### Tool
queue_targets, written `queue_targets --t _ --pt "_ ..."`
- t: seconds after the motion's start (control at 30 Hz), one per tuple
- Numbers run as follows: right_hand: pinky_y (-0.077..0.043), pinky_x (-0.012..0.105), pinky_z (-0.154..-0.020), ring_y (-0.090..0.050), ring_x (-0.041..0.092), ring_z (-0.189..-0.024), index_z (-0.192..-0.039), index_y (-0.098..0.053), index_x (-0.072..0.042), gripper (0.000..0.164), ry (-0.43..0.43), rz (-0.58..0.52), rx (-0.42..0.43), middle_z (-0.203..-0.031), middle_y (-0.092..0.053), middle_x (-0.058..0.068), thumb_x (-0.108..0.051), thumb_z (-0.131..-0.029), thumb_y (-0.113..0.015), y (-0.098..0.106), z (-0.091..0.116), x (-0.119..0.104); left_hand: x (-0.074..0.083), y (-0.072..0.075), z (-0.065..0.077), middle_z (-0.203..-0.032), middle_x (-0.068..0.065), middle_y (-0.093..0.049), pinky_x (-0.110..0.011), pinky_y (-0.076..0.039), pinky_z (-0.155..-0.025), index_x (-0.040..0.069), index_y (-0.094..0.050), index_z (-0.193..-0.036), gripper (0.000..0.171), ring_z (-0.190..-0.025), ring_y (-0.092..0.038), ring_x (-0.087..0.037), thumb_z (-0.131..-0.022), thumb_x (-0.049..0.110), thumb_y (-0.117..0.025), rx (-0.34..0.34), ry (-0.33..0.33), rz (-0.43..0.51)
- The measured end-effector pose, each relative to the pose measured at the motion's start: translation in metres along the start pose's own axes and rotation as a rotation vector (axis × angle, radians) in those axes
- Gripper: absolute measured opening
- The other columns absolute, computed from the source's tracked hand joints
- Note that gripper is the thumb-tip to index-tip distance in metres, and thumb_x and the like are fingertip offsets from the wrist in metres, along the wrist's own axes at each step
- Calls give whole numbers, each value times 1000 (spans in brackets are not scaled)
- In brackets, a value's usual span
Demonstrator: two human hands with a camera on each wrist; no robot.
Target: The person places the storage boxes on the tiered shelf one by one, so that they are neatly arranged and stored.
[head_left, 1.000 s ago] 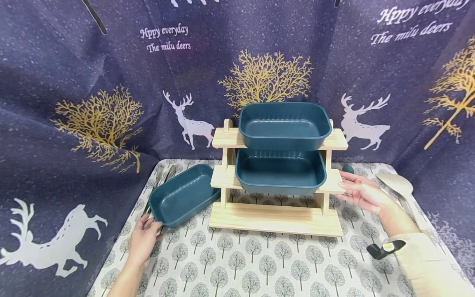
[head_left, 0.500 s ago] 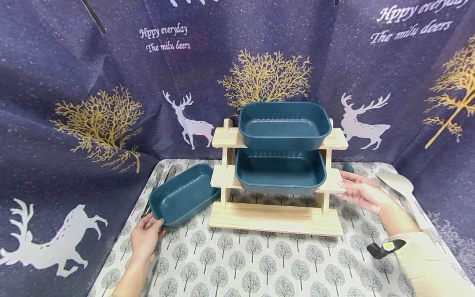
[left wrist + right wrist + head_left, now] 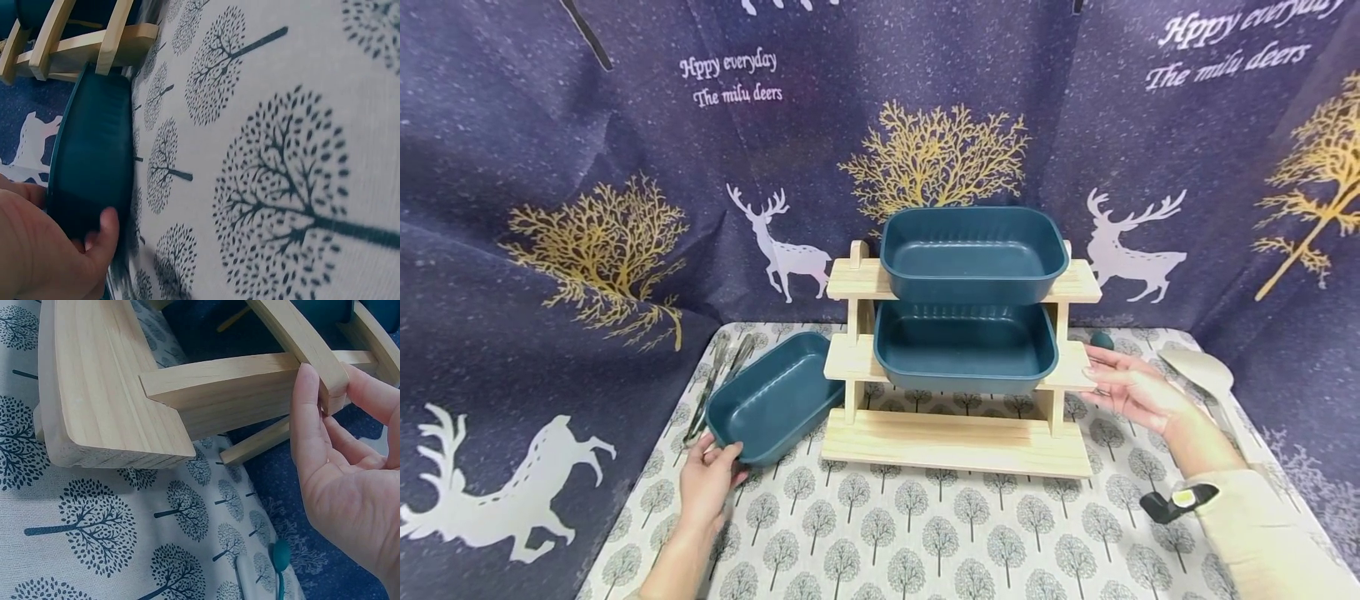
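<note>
A dark teal rectangular bin (image 3: pixel 778 396) sits aslant left of a three-tier wooden shelf rack (image 3: pixel 955 442), its far end near the rack's left side. My left hand (image 3: pixel 709 487) grips the bin's near-left corner, thumb over the rim. In the left wrist view the hand (image 3: pixel 50 250) covers that corner of the bin (image 3: pixel 94 150). My right hand (image 3: pixel 1131 387) holds the right end of the middle shelf; the right wrist view shows thumb and fingers pinching the board end (image 3: pixel 325 362). Matching bins stand on the top tier (image 3: pixel 973 254) and middle tier (image 3: pixel 966 346).
Long metal utensils (image 3: pixel 709 387) lie behind the left bin. A cream large-headed utensil (image 3: pixel 1198 371) lies at the right table edge. Behind the right hand is a teal spoon-like utensil (image 3: pixel 280 556). A dark patterned curtain (image 3: pixel 790 158) hangs behind the tree-print cloth (image 3: pixel 895 533).
My left hand has shifted slightly right along the bin's near corner, its thumb now further over the rim. The bin's near end has swung slightly right. The right hand stays in place.
</note>
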State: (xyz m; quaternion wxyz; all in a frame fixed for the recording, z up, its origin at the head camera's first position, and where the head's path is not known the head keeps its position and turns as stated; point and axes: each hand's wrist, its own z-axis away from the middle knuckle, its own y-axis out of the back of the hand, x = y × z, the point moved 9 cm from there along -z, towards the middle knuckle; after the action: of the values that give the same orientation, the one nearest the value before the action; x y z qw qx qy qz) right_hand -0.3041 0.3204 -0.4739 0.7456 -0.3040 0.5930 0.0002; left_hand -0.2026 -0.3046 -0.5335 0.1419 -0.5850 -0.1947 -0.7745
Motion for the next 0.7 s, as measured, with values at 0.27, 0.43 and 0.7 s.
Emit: queue_targets --t 0.27,0.43,0.7 --pt "-60 35 -94 -70 22 -111 -148 -36 -5 45 2 31 16 -125 -70 4 7 -106 -44 1 0 0 -3 -9 1 -154 -36 -32 -26 -61 -78 -2 -15 -161 73 -126 -53 -38 -104 12 -59 29 -22 59" --pt "-60 35 -95 -70 21 -112 -160 -7 6 65 -6 57 35 -126 -70 3 6 -106 -45 2 0 0 -3 -14 -1 -158 -37 -27 -26 -60 -80 -2 -12 -161 74 -133 -45 -46 -102 5 -56 39 -28 76" --pt "-60 35 -96 -70 22 -113 -146 -34 -6 43 3 25 7 -127 -70 4 7 -106 -45 0 0 0 -8 -10 -1 -159 -31 -26 -41 -62 -85 1 -16 -162 70 -132 -48 -46 -101 1 -49 59 -17 173"
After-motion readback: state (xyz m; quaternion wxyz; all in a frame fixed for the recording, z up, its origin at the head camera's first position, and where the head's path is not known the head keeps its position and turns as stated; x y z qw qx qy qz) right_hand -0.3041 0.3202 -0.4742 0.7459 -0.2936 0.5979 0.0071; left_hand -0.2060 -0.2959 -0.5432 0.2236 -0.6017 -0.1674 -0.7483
